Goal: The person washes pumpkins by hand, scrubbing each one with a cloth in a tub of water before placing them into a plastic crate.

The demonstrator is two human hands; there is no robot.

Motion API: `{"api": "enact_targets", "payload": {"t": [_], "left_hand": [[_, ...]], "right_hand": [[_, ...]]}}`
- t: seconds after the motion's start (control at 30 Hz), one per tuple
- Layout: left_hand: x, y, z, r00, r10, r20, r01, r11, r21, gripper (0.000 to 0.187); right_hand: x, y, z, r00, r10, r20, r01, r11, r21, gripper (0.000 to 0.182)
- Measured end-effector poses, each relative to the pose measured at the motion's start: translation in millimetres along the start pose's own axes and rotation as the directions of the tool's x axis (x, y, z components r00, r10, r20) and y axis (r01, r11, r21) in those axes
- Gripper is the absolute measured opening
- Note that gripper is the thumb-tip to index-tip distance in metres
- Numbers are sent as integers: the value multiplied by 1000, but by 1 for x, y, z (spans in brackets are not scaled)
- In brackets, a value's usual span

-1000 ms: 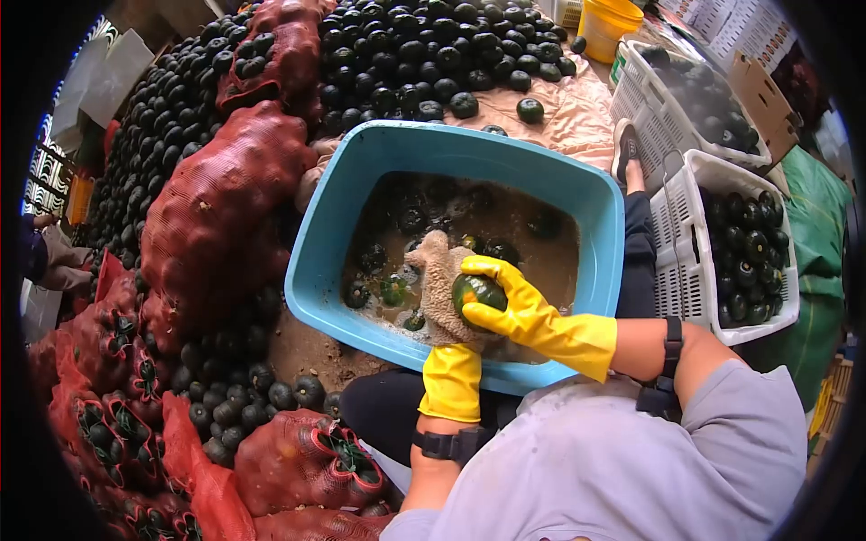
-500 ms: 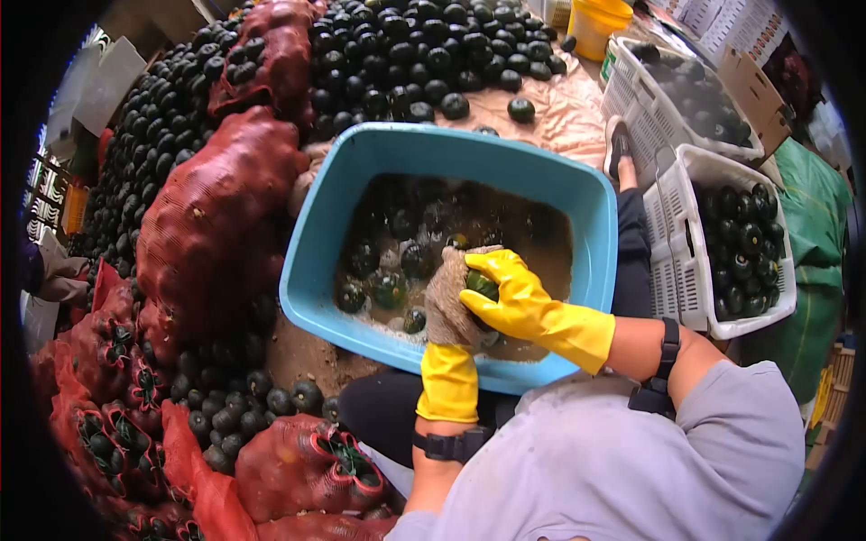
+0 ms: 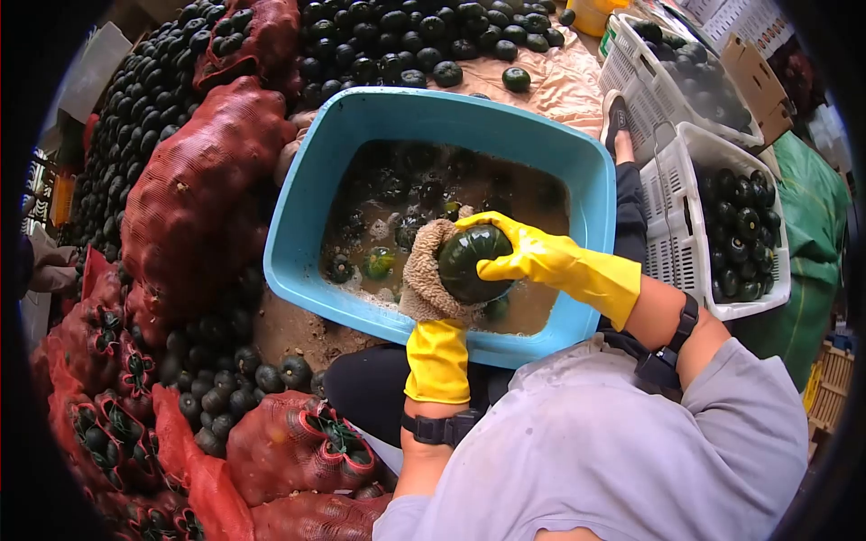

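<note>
A dark green round squash (image 3: pixel 471 262) is held above the blue tub (image 3: pixel 302 212). My right hand (image 3: pixel 516 248), in a yellow rubber glove, grips it from the right, fingers over the top and thumb on the near face. Against its left side lies a wet brown towel (image 3: pixel 424 275). My left hand (image 3: pixel 437 347), gloved too, is behind and inside the towel; its fingers are hidden, and only the wrist part shows below. Murky, foamy water (image 3: pixel 532 307) fills the tub's bottom, with several squashes (image 3: pixel 379 262) partly under it.
Red mesh sacks (image 3: pixel 203 185) of squashes crowd the left. A large squash heap (image 3: pixel 388 41) lies behind the tub. White crates (image 3: pixel 690 225) with squashes stand at the right, beside a green tarp (image 3: pixel 803 216). Loose squashes (image 3: pixel 216 388) lie at the lower left.
The squash has come up out of the towel and shows much more of its side. Both hands sit slightly higher in the tub area, and the whole view has shifted a little.
</note>
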State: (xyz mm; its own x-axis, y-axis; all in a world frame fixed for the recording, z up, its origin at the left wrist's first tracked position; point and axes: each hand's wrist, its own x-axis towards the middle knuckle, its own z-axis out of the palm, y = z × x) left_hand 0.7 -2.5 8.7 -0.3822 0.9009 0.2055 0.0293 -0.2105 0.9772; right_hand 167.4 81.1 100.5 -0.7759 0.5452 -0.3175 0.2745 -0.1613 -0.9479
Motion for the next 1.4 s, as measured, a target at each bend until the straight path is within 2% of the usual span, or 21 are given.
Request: {"api": "enact_targets", "payload": {"t": [0.03, 0.1, 0.13, 0.2, 0.23, 0.27, 0.33, 0.37, 0.43, 0.5, 0.6, 0.67, 0.73, 0.83, 0.97, 1.03, 1.07, 1.13, 1.23, 1.33, 1.4], "left_hand": [[-3, -14, 5, 995, -86, -57, 80, 991, -108, 93], [-12, -14, 11, 938, 291, -186, -210, 908, 362, 102], [-10, 7, 12, 969, 197, -149, -124, 909, 398, 102], [-8, 24, 13, 961, 268, -74, -188, 824, 534, 103], [-8, 18, 16, 952, 298, -62, -219, 812, 541, 105], [-9, 12, 19, 943, 329, -50, -249, 799, 547, 107], [6, 35, -10, 934, 294, 204, -357, 810, 465, 110], [10, 41, -15, 917, 278, 285, -395, 727, 562, 110], [-2, 10, -7, 942, 331, 60, -322, 835, 447, 108], [-8, -5, 11, 944, 274, -183, -219, 937, 273, 94], [-12, 47, 11, 982, 180, -60, -118, 829, 547, 108], [-9, 6, 5, 906, 421, -29, -358, 802, 478, 115], [7, 41, -11, 935, 301, 186, -353, 835, 422, 110], [2, 18, -10, 948, 317, 19, -308, 907, 287, 98], [-5, 17, 9, 947, 303, -110, -232, 877, 420, 98], [-5, 15, 7, 933, 359, -16, -301, 808, 506, 114], [-5, 15, 6, 923, 385, 31, -338, 768, 543, 121], [5, 16, -8, 910, 340, 237, -414, 719, 559, 116], [1, 7, -7, 975, 203, 88, -215, 963, 163, 89], [3, 15, 25, 948, -270, -169, 149, 845, -513, 75], [2, 38, 28, 975, 101, -197, -70, 984, 162, 85]], "right_hand": [[12, 25, 2, 997, -51, -55, 60, 984, 169, 73], [17, 46, 31, 975, 76, -208, 88, 730, 677, 70], [14, 40, 46, 937, 132, -325, 159, 666, 728, 73], [28, 55, 37, 871, -180, -457, 241, 967, 78, 79], [17, 37, 7, 974, -20, -227, -37, 969, -243, 84], [7, 26, 7, 963, 83, -256, -157, 946, -285, 85], [-2, 28, 6, 982, -100, -159, 39, 937, -347, 86], [-7, 7, 5, 989, 66, -131, -106, 939, -328, 85], [2, 24, 18, 979, 162, -121, -112, 933, 342, 87], [4, 33, 37, 962, 242, -126, -69, 664, 744, 88], [21, 37, 12, 961, 35, -275, -41, 999, -16, 72], [6, 18, 6, 952, -199, -232, 120, 941, -315, 81], [-1, 1, 7, 986, -52, -161, -41, 850, -525, 78], [0, 7, 1, 997, 8, -81, -11, 999, -31, 78], [9, 40, 19, 955, 233, -183, -61, 758, 649, 89], [12, 34, -1, 969, 71, -236, -105, 986, -133, 93], [11, 28, -6, 979, -8, -205, -103, 845, -524, 96], [8, 32, -1, 993, -48, -104, -20, 824, -566, 95], [-3, 33, -2, 1000, 8, -27, -9, 1000, -21, 90], [-6, 28, 10, 999, 42, 4, -35, 779, 626, 83], [21, 76, 32, 877, -112, -468, 251, 936, 246, 88]]}}
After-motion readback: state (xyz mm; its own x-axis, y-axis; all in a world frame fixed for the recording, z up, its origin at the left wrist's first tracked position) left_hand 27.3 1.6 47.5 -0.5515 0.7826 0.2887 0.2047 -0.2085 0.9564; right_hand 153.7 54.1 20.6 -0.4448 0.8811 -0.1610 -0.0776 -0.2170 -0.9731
